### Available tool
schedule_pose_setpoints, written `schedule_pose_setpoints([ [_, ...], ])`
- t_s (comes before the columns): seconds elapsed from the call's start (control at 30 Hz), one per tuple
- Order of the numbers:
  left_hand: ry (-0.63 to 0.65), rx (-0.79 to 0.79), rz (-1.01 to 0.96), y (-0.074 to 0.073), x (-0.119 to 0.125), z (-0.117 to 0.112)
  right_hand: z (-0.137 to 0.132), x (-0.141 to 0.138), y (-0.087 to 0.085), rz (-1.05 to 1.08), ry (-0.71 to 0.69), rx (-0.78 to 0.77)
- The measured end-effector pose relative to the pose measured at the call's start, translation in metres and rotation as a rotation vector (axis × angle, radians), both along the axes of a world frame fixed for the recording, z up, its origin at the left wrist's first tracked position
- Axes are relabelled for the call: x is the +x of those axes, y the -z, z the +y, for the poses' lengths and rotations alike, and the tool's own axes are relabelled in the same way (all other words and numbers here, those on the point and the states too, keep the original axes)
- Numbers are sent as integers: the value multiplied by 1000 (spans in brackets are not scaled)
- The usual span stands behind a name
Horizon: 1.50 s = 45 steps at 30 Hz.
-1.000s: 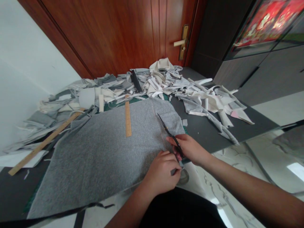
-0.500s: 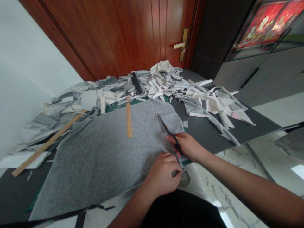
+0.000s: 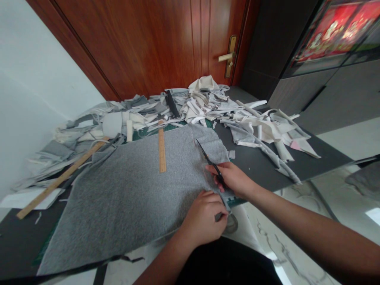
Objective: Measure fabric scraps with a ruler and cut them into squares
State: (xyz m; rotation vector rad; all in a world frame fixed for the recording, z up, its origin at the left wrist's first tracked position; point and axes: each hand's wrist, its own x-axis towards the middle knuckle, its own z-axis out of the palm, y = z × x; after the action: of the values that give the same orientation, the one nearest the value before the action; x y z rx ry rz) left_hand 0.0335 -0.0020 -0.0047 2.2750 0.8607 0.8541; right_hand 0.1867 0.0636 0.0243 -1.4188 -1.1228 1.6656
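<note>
A large piece of grey fabric (image 3: pixel 127 194) lies spread over the table, its near edge hanging at the front. My right hand (image 3: pixel 230 178) is closed round the handles of black scissors (image 3: pixel 208 159), whose blades point away from me over the right part of the fabric. At the fabric's near right corner, my left hand (image 3: pixel 206 215) pinches the edge between thumb and fingers. A short wooden ruler (image 3: pixel 162 152) rests on the far middle of the fabric, left of the scissors. Part of the scissors' handles is hidden by my right fingers.
Heaps of fabric scraps (image 3: pixel 204 105) line the back of the dark table (image 3: pixel 323 158), with more scraps (image 3: pixel 276 132) at the right. A longer wooden ruler (image 3: pixel 62 178) lies at the left. A green cutting mat (image 3: pixel 44 245) shows under the fabric. Behind stands a wooden door (image 3: pixel 154 47).
My right hand and the scissors have shifted slightly up and to the left. My left hand stays on the fabric's corner. The whole view has moved a little.
</note>
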Motion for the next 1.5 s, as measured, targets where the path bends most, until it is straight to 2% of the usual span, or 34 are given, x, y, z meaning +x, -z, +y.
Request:
schedule_pose_setpoints([
  [0.17, 2, -5, 16, -1, 1, 0, 6, 0, 4, -36, -3, 14],
  [0.4, 6, -33, 58, -4, 0, -1, 12, -1, -4, -26, 23, -8],
  [0.63, -1, -42, 65, -3, 0, -1, 21, -6, -3, -45, 39, 25],
  [0.87, 1, -43, 53, -4, 0, -1, 26, -4, -8, -50, 37, -6],
  [1.2, 5, -41, 47, -4, 0, -1, 39, -7, -6, -88, 20, 53],
  [1.5, 6, -44, 53, -6, 0, 0, 48, -7, -10, -61, 58, 22],
])
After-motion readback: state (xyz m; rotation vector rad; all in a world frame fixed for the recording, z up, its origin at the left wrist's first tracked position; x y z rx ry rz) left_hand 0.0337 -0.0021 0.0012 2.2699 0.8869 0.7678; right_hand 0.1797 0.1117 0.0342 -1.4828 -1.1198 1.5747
